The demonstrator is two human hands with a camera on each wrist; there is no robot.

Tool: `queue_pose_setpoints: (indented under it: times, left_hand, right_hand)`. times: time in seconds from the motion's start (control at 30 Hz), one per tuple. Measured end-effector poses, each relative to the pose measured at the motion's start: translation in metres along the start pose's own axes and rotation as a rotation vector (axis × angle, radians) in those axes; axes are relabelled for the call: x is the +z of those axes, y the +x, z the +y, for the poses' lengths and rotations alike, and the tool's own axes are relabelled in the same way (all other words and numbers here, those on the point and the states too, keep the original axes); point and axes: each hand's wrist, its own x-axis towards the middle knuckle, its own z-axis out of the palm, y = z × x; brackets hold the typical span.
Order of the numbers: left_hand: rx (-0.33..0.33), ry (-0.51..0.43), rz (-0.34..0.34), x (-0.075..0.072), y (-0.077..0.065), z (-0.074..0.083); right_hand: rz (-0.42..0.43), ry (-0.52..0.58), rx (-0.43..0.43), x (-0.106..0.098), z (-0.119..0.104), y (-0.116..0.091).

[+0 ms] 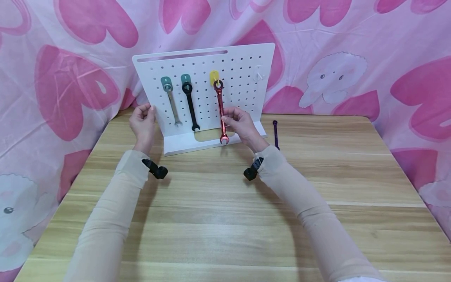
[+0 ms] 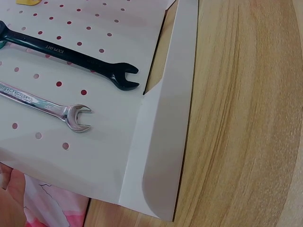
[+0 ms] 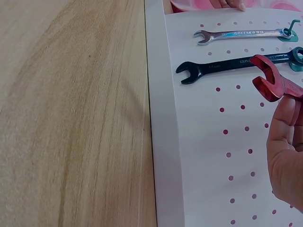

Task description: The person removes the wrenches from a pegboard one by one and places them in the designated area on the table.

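Note:
My right hand [image 1: 241, 123] pinches a red combination wrench [image 1: 220, 105] by its shank, open end down. The wrench's ring end is at the yellow hook [image 1: 213, 76] on the white pegboard [image 1: 243, 92]; whether the hook passes through the ring is hard to tell. My left hand [image 1: 142, 123] grips the pegboard's left edge with curled fingers. Near it, a silver wrench [image 1: 172, 105] hangs from one green hook [image 1: 166, 81] and a black wrench [image 1: 191, 105] from another green hook [image 1: 185, 78]. In the right wrist view, the red wrench's open jaw stands off the board.
A dark purple wrench [image 1: 276, 133] lies on the wooden table [image 1: 211, 219], right of the pegboard. A clear hook [image 1: 259, 73] sits at the board's upper right. Behind the table hangs a pink heart-patterned cloth [image 1: 116, 23].

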Motion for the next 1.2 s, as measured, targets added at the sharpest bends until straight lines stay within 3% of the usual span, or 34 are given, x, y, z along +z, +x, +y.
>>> queue_pose_setpoints:
  times: [1.2]
  left_hand:
    - [-0.022,0.010,-0.008,0.0000,0.0019,-0.0015]
  right_hand:
    - [0.003,0.032,0.049,0.0015,-0.0057,-0.0055]
